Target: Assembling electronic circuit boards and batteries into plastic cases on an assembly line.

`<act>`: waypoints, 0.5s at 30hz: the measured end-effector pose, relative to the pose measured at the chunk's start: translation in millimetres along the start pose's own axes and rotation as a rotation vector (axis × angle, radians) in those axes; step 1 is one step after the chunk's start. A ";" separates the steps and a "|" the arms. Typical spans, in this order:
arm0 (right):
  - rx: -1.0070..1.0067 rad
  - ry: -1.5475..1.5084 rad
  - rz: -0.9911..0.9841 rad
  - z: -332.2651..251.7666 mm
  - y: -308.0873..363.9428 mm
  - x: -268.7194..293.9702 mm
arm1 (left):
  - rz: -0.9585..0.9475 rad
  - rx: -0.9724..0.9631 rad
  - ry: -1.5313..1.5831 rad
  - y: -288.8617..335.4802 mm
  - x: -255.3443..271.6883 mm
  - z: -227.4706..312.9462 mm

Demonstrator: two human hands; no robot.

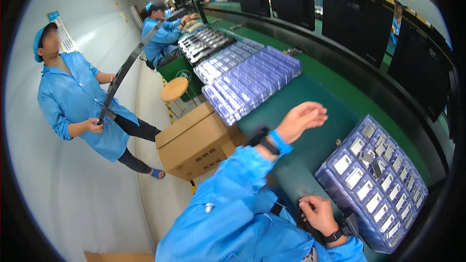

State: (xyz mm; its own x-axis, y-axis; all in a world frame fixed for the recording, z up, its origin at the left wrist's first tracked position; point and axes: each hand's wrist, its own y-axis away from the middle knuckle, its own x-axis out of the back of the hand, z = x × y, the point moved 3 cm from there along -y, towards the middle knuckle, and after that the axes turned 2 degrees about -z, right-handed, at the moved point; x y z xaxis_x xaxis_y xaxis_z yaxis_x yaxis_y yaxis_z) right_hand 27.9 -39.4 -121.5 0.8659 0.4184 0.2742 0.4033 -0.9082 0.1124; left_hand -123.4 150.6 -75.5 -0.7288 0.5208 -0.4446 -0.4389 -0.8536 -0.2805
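My left hand (303, 121) reaches out above the green work mat (291, 102), its fingers stretched and nothing seen in them. A blue band and a dark strap circle that wrist. Lower down, my right hand (319, 213) is near the mat's front edge with its fingers curled together; whether anything small is in them is hidden. Just right of it stands a stack of clear bluish plastic trays (335, 194). In the top tray's pockets lie small white and grey rectangular parts (364, 190), a few of them tilted. Beyond my left hand is another stack of bluish compartment trays (255, 80).
Cardboard boxes (194, 140) stand beside the bench at left, with a round wooden stool (174, 89) behind. A person in a blue coat (80, 102) stands holding a long black strip (128, 63). Another person (160, 34) works farther along. Black panels (357, 24) line the bench's far side.
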 end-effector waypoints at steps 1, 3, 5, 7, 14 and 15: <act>-0.005 -0.006 0.006 0.0 -0.4 0.8 | -0.157 0.069 -0.050 15.7 -3.7 31.3; 0.000 -0.032 0.005 -11.3 2.9 -2.3 | -0.249 0.120 0.019 50.8 3.7 99.3; -0.050 -0.078 0.020 -10.3 4.0 -2.7 | 0.125 -0.293 -0.055 59.6 46.1 162.1; -0.042 -0.076 0.002 -11.1 5.3 -3.6 | 0.444 -0.454 -0.023 77.1 93.7 233.9; -0.024 -0.062 -0.005 -10.8 6.1 -7.2 | 0.829 -0.831 0.313 100.2 192.0 362.3; -0.021 -0.062 -0.015 -8.2 5.8 -8.6 | 0.772 -0.803 0.276 106.0 207.9 374.5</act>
State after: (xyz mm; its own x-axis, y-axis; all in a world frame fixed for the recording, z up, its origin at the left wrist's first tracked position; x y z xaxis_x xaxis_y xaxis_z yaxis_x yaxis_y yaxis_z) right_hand 20.3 -48.3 -115.3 0.8767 0.4312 0.2131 0.4104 -0.9017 0.1360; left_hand -518.3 164.9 120.8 -0.4737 -0.0702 -0.8779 0.6095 -0.7456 -0.2692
